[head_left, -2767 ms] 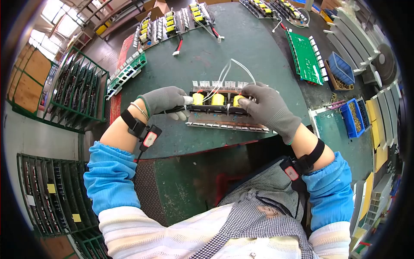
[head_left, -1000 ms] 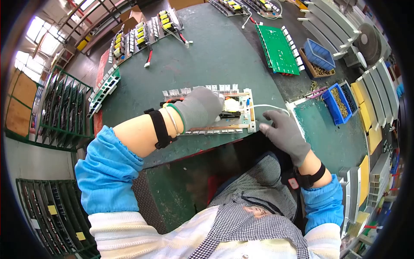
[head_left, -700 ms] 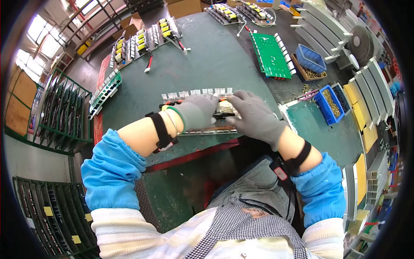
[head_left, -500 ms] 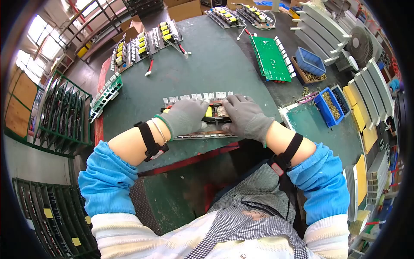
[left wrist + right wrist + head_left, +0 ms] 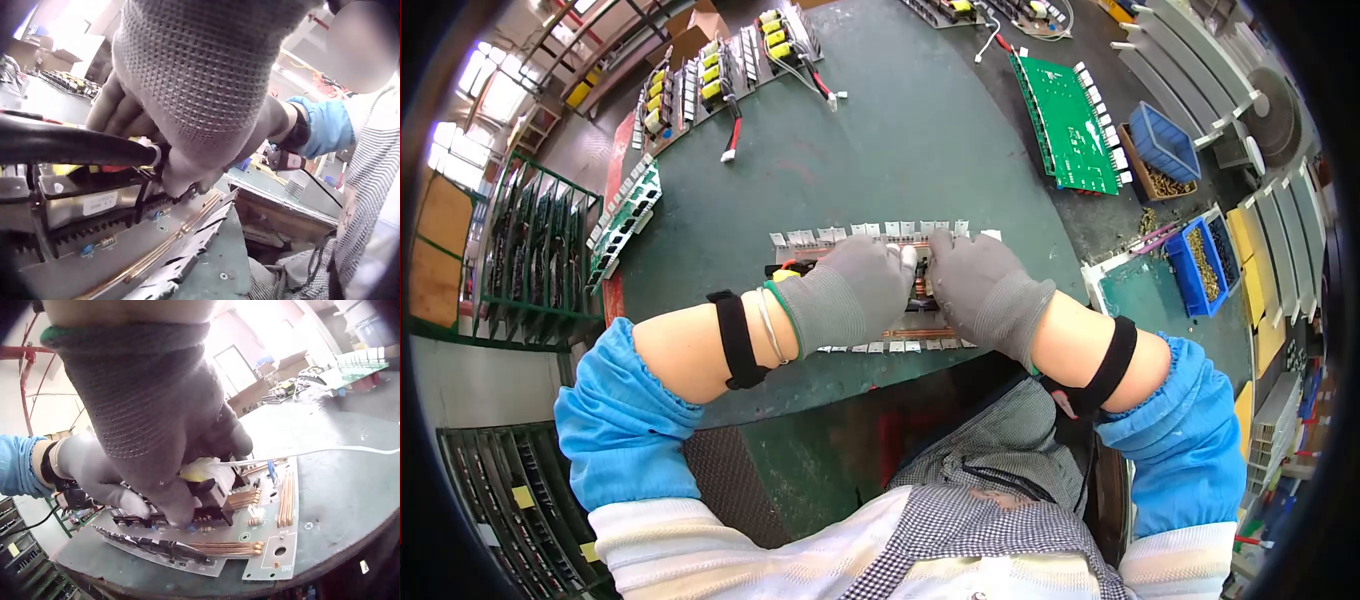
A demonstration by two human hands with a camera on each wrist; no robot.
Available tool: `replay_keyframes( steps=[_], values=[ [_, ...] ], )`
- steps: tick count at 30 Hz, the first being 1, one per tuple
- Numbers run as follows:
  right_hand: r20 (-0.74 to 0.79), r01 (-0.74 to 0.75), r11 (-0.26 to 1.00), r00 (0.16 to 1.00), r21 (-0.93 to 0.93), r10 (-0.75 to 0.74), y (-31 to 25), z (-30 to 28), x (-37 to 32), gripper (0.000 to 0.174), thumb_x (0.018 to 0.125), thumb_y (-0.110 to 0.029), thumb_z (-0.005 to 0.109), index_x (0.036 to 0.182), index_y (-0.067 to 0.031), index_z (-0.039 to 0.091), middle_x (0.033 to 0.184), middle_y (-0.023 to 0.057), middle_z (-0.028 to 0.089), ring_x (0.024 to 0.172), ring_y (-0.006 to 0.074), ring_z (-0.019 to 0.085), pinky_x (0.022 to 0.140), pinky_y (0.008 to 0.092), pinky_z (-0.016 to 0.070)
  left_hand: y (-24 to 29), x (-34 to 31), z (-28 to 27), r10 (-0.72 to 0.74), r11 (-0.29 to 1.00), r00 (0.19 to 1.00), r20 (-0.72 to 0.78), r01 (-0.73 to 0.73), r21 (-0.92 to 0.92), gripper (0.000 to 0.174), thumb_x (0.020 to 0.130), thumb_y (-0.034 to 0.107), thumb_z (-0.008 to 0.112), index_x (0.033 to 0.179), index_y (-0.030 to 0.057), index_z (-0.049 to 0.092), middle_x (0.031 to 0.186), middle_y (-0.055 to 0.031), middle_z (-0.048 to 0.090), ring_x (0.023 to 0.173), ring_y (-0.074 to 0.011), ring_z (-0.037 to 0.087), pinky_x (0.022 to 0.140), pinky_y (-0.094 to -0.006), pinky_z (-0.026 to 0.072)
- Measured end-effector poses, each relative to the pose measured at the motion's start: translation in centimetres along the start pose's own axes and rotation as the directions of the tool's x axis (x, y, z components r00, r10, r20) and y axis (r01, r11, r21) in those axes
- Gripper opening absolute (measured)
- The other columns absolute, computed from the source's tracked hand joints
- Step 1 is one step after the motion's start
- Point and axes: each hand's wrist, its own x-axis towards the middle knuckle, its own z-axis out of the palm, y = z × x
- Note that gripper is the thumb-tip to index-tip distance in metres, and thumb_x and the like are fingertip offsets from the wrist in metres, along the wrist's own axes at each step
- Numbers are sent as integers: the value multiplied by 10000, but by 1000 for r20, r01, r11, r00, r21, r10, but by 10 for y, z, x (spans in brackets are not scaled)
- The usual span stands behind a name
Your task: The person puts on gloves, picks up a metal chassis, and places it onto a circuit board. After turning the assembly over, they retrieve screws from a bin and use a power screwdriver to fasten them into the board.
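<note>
A long circuit board (image 5: 925, 333) with black-framed, yellow-topped transformers and white tabs along its edges lies on the green table. My left gloved hand (image 5: 855, 285) reaches over its middle, thumb on the near side and fingers on the far side of a transformer, which it mostly hides. Beside it, my right gloved hand (image 5: 980, 285) grips the end transformer (image 5: 215, 494), with thumb and fingers on opposite sides. The hands' fingertips almost meet; copper-coloured parts show between them. From the end transformer a white wire (image 5: 312, 450) runs off to the side. A thick black sleeved cable (image 5: 75, 144) passes by my left hand.
Finished-looking boards with yellow transformers (image 5: 712, 75) stand at the table's far left. A green board (image 5: 1072, 125) lies at the far right, near blue bins (image 5: 1197, 270) of small parts. Another white-tabbed board (image 5: 625, 215) sits at the left edge, beside a rack (image 5: 530, 250).
My right hand came from beside the board, near the white wire, onto the end transformer. Both hands have since drawn closer together, narrowing the gap between them. The white wires no longer loop above the board.
</note>
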Motion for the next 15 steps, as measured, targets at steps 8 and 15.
replay_keyframes(
  steps=[8, 15],
  values=[
    [-50, -37, 979, 998, 202, 48, 1, 6, -4, 611, 784, -302, 704, 1257, 4, 468, 1204, 176, 552, 1102, 322, 583, 912, 384, 488, 8, -8, 11, -72, 997, 981, -179, 66, -41, 630, 839, 352, 624, 1263, -83, 456, 1067, -150, 642, 968, -264, 642, 806, -364, 499],
    [-168, -94, 963, 976, 251, 139, 3, 23, -22, 659, 766, -323, 726, 1262, 13, 452, 1216, 168, 537, 1143, 314, 551, 964, 403, 453, 6, -21, -3, -272, 860, 962, 28, 256, -441, 661, 794, 369, 685, 1255, -54, 472, 1161, -197, 598, 1075, -333, 592, 912, -408, 476]
  ],
)
